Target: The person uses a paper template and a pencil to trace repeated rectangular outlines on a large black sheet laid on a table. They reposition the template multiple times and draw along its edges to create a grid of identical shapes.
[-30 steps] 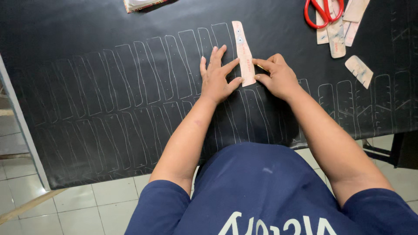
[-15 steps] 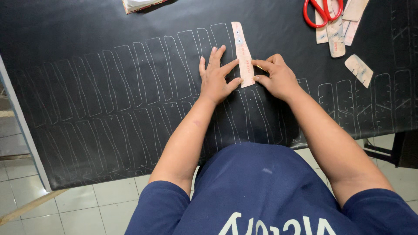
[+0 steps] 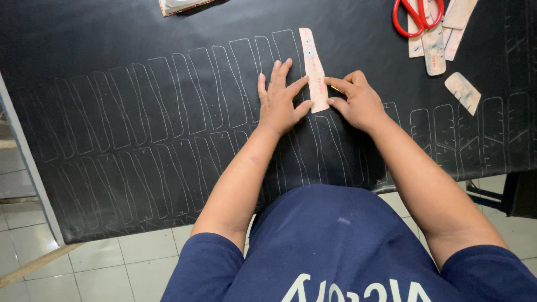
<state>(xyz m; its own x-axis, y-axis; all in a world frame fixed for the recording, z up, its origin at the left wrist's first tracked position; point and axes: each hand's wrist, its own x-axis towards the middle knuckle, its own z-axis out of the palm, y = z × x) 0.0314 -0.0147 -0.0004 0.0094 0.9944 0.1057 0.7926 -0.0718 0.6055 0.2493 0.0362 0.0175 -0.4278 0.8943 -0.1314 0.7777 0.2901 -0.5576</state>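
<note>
Pale floor tiles [image 3: 112,263] show below the near edge of a tabletop covered by a black sheet [image 3: 112,67] that is marked all over with rows of chalk outlines [image 3: 168,95], each a long tapered strip shape. The person wears a dark blue shirt [image 3: 335,246] and leans both bare forearms over the sheet.

Between the two sets of fingers lies a pale cardboard template [image 3: 314,70], long and narrow, running away from the person with its far end well beyond the fingertips. The left hand [image 3: 279,103] lies flat on the sheet with its fingers [image 3: 282,70] spread wide; its thumb and forefinger reach rightward and press on the template's left edge near its lower end. The right hand [image 3: 358,100] sits just to the right of the template, its fingers curled in close together, forefinger and thumb tips touching the template's right edge. A thin yellowish tip shows beside the right forefinger, too small to say what it is, and whether the hand grips it cannot be told.

Far beyond and to the right of the right fingers, red-handled scissors [image 3: 417,15] lie on a few more pale templates [image 3: 435,47]. One short template piece [image 3: 463,92] lies alone, to the right of the right fingers. Far beyond the left fingers, a partly cut-off packet [image 3: 182,5] sits at the upper edge.
</note>
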